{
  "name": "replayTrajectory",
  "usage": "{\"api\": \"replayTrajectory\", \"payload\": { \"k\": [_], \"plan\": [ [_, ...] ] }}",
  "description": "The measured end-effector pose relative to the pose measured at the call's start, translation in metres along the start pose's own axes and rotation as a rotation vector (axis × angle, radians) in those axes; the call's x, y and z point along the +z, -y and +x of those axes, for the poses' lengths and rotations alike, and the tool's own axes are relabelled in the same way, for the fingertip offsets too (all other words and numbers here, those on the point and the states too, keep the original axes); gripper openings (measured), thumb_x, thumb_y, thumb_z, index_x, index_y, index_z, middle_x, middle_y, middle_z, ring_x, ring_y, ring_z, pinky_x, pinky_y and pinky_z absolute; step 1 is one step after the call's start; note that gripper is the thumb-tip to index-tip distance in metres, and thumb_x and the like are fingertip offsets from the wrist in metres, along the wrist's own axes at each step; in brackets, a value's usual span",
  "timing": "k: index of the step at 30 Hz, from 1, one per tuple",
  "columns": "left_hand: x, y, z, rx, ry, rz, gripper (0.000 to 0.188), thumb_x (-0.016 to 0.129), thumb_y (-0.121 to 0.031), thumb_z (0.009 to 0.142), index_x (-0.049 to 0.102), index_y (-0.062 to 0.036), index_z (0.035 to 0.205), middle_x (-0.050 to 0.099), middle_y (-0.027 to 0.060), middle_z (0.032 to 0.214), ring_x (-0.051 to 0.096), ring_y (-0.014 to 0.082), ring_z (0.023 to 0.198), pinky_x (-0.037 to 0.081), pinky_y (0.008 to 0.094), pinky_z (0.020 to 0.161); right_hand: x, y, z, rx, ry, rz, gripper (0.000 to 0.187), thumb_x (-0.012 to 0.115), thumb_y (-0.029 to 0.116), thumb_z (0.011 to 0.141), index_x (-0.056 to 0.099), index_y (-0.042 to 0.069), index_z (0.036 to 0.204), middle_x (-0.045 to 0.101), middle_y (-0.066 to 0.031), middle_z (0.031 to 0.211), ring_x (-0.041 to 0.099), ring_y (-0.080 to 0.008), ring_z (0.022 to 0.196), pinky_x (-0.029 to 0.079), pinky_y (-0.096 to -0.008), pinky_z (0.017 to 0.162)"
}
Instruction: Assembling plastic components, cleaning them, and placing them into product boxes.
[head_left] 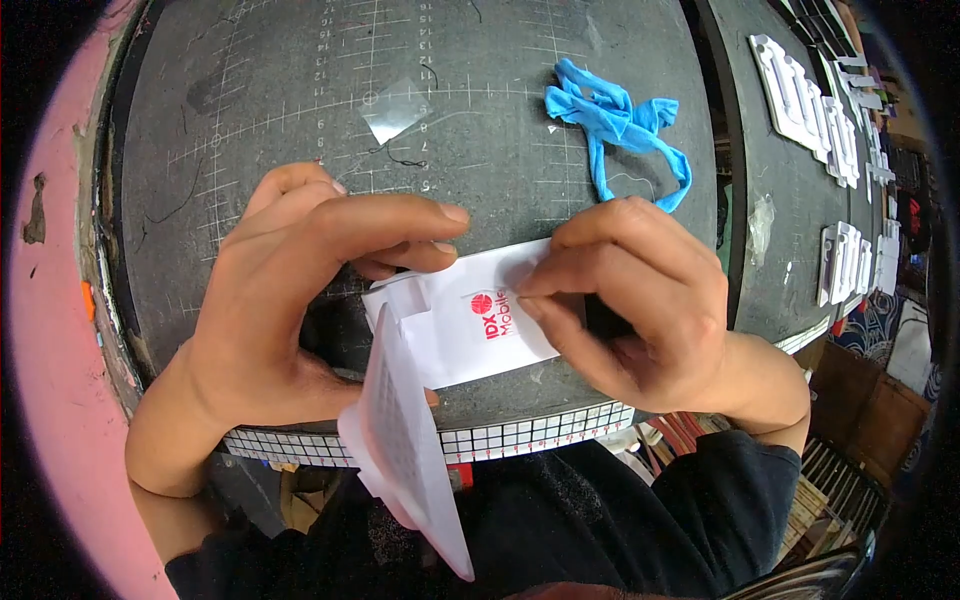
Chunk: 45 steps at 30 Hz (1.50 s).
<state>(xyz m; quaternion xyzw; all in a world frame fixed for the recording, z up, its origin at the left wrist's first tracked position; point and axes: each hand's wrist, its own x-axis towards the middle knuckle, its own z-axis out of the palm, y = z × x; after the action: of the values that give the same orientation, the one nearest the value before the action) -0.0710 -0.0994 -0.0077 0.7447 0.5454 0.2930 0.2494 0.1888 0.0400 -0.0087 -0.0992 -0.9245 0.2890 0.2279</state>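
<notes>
A white hinged plastic piece (452,350) is in front of me near the table's front edge. Its flat panel carries a red printed mark, and a second, translucent white flap (405,430) stands up from its left end and reaches over the edge toward me. My left hand (290,285) spans the left end of the panel, fingertips at its far edge and thumb at the near edge, partly behind the flap. On the panel's right part, my right hand (640,300) has thumb and forefinger pinched together beside the red print. Whatever lies between those fingertips is too small to make out.
A dark cutting mat (280,130) with white grid lines covers the table. Blue cloth strip (625,125) lies far right of centre, a clear plastic scrap (395,112) far left. White plastic pieces (800,95) stand in rows on the right-hand surface. A pink wall (60,350) borders the left.
</notes>
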Motion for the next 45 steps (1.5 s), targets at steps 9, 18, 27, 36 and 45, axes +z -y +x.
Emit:
{"api": "replayTrajectory", "payload": {
  "k": [9,18,27,36,45],
  "plan": [
    [0.002,0.003,0.002,0.061,-0.029,0.014,0.091,0.105,-0.043,0.061,0.066,-0.0062,0.135,0.085,0.0078,0.113,0.069,0.0187,0.089,0.043,0.0402,0.1,-0.022,-0.007,0.014,-0.015,-0.036,-0.367,0.042,0.082,0.001,0.079,0.08,0.005,0.121,0.07,-0.0176,0.128,0.068,-0.036,0.112,0.054,-0.0438,0.094],
    [0.001,0.002,0.004,0.172,-0.058,-0.022,0.097,0.103,-0.037,0.057,0.066,-0.0051,0.141,0.085,0.008,0.119,0.065,0.0181,0.095,0.043,0.0357,0.093,-0.022,-0.043,0.023,-0.025,-0.072,-0.293,0.018,0.08,0.005,0.091,0.082,0.006,0.109,0.078,-0.0099,0.107,0.073,-0.032,0.097,0.06,-0.0413,0.082],
    [-0.001,0.009,-0.009,0.209,-0.041,0.041,0.107,0.101,-0.033,0.056,0.059,-0.0077,0.152,0.082,0.0095,0.126,0.071,0.0247,0.115,0.04,0.0415,0.106,-0.025,0.011,0.016,-0.091,0.205,0.24,0.02,0.08,-0.003,0.082,0.077,0.003,0.102,0.077,-0.0118,0.095,0.076,-0.0303,0.086,0.06,-0.0378,0.075],
    [-0.001,0.012,-0.005,0.209,-0.037,0.059,0.108,0.101,-0.031,0.053,0.061,-0.0077,0.151,0.083,0.0074,0.12,0.071,0.0256,0.114,0.043,0.0405,0.103,-0.014,0.032,0.008,-0.103,0.216,-0.125,0.022,0.083,0.002,0.08,0.075,0.003,0.1,0.072,-0.011,0.105,0.073,-0.0321,0.086,0.06,-0.0415,0.075],
    [0.002,0.016,-0.006,0.197,-0.046,0.032,0.108,0.101,-0.03,0.051,0.062,-0.0067,0.15,0.083,0.0088,0.118,0.071,0.0286,0.115,0.043,0.0424,0.107,-0.012,0.021,0.013,-0.201,0.215,-0.144,0.025,0.086,0.006,0.078,0.078,0.001,0.101,0.072,-0.0118,0.111,0.07,-0.0339,0.098,0.058,-0.0405,0.081]
  ]
}}
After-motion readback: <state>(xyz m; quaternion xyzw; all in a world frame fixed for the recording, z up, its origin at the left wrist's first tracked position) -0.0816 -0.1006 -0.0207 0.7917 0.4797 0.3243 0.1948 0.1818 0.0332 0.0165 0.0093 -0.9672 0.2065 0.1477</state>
